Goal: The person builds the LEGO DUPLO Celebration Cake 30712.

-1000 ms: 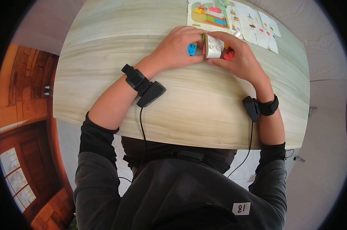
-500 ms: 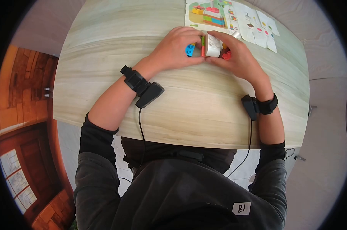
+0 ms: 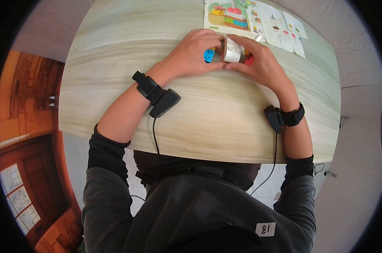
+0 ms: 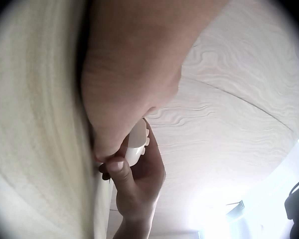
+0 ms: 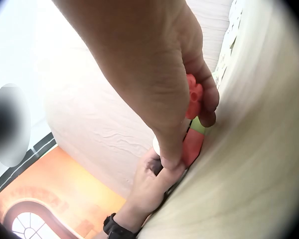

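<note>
A white toy brick with a curved side and studs on top lies between the two hands in the head view. My right hand pinches it between thumb and fingers. My left hand curls round a low build of toy bricks beside it, mostly hidden by the hands. A blue brick of it shows under the left palm. In the right wrist view a red brick and a green brick show low by the table. A red flower-like piece sits inside the right hand's curve.
Picture instruction sheets lie at the table's far edge, beyond the hands. A small white cylinder-like piece is just behind the right hand. Cables run from both wrist cameras down past the table's near edge.
The white brick has shifted slightly left with the right hand. It now covers the red and green strip that showed beside it in the head view. The left hand barely moves.
</note>
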Motion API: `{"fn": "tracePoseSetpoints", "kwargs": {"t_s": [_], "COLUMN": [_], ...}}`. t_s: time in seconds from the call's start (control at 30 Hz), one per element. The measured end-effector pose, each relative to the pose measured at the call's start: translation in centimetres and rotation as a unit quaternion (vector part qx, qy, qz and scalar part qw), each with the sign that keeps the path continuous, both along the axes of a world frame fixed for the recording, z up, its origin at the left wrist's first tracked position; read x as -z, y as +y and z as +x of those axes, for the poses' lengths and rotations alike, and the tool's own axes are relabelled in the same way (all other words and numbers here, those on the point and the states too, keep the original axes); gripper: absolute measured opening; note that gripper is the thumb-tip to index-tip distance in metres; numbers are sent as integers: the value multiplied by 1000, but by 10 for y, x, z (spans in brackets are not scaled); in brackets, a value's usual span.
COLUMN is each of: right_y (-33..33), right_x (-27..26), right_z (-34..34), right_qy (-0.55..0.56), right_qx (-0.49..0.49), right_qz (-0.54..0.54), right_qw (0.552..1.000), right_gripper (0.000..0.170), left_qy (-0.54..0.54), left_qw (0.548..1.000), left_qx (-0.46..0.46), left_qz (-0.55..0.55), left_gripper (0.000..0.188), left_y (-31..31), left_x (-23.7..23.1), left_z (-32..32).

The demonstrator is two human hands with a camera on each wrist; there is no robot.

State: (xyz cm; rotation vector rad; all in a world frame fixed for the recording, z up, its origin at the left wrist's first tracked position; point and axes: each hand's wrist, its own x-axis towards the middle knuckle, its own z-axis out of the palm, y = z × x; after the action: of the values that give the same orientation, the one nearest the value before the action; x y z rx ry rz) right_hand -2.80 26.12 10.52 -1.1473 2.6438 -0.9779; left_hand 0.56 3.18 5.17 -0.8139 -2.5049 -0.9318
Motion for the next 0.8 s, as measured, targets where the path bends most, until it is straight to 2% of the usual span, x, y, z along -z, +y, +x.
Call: {"fn": "tracePoseSetpoints", "kwargs": {"t_s": [0.13,0.2,0.43,0.67,0.73,0.8], "right_y": [2,4,3,5,6,8], "right_x": [7,13,6,11,11,9], "right_z": [-5,-7,-3,-8,-9,-10], "right_qy": [-15,24,27,17,26,8], "right_qx": [-24,-58,-54,-24,-16,20], "right_qz": [-15,-50,-37,-27,-35,-6], "right_qw": [999,997,998,999,999,1000], "right_gripper": [74,72,72,73,70,70], "left_qy": [-36,-30,-13,-38,38,28], "left_qw": [999,999,1000,999,999,999], "left_qx": [-1,-1,-7,20,10,20], "left_qz": [1,11,18,-3,7,-9], "left_gripper": [37,39,41,40,40,38], "left_y": [0,0,1,-1,1,-1], "left_x": [-3,0,2,3,4,-1], "left_z": [1,-1,-1,-4,0,2]}}
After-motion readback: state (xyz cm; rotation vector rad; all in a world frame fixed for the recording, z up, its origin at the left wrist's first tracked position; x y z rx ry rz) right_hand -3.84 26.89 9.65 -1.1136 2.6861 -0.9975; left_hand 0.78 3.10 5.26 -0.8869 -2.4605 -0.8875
